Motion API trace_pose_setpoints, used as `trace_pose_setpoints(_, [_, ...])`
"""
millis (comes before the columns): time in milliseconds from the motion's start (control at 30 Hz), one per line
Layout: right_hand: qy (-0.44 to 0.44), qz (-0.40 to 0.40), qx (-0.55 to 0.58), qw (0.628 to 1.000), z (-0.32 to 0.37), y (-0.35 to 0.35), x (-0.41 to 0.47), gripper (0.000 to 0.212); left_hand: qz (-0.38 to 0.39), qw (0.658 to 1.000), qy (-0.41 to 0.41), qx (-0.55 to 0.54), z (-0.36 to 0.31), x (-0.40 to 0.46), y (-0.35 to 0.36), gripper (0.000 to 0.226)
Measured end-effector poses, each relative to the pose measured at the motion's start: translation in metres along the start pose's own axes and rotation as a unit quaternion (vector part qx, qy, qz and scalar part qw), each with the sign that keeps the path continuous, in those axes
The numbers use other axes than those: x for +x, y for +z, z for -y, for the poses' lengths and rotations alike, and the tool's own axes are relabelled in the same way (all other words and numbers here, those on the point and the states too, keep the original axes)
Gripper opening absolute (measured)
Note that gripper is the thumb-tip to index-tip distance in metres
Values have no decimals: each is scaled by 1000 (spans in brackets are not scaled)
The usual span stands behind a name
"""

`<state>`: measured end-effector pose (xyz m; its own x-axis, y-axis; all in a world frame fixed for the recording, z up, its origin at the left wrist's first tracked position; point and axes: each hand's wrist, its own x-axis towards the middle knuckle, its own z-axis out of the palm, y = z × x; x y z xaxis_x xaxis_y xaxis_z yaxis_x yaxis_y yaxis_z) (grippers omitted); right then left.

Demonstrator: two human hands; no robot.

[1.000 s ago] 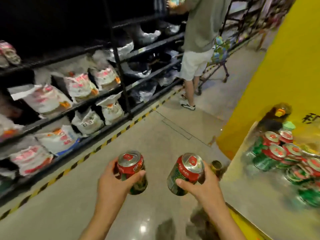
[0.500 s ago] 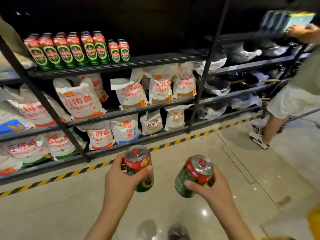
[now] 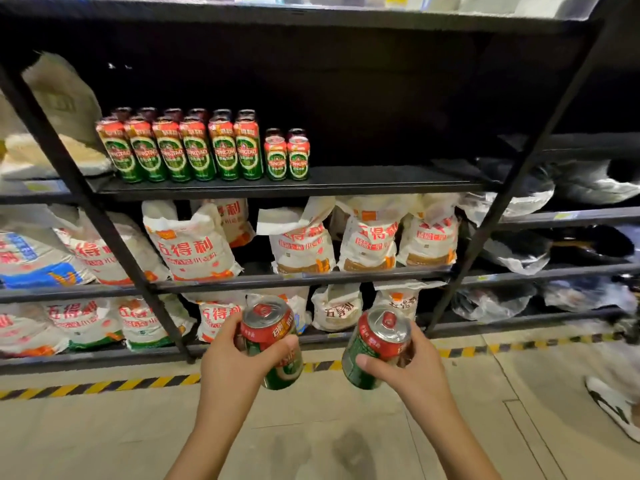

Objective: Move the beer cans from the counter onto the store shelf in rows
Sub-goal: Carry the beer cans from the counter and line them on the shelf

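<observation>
Partly hidden: back-row cans (image 3: 173, 114)

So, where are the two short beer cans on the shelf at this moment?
In the head view the two short cans stand upright side by side on the dark shelf, upper left of centre, directly right of the row of tall cans.

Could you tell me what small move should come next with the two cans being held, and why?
Probably raise both hands toward the shelf board. The left hand grips one short can and the right hand another, both low, while bare board lies just right of the two short cans already standing there.
</observation>
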<state>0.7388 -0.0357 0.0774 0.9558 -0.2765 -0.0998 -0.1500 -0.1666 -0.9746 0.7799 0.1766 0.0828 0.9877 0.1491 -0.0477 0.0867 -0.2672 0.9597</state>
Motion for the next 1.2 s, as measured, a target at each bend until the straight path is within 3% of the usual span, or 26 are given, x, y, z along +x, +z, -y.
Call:
trace_pose_setpoints(233, [2, 37, -1, 999, 10, 12, 123, 58, -34, 999, -18, 4, -8, 109, 30, 58])
trace_pose_setpoints(333, [3, 32, 9, 999, 15, 15, 172, 59, -30, 999, -19, 9, -11, 160, 46, 66])
trace_pose_setpoints(600, [9, -4, 6, 1000, 31, 14, 302, 64, 46, 999, 11, -13, -46, 297, 109, 56])
trace_pose_setpoints(833, [-21, -15, 2, 1000, 47, -3, 386, 52, 93, 994, 47, -16, -79, 372, 171, 50])
trace_pose_setpoints(1200, [-92, 9, -27, 995, 62, -14, 532, 55, 60, 996, 62, -31, -107, 473, 246, 59])
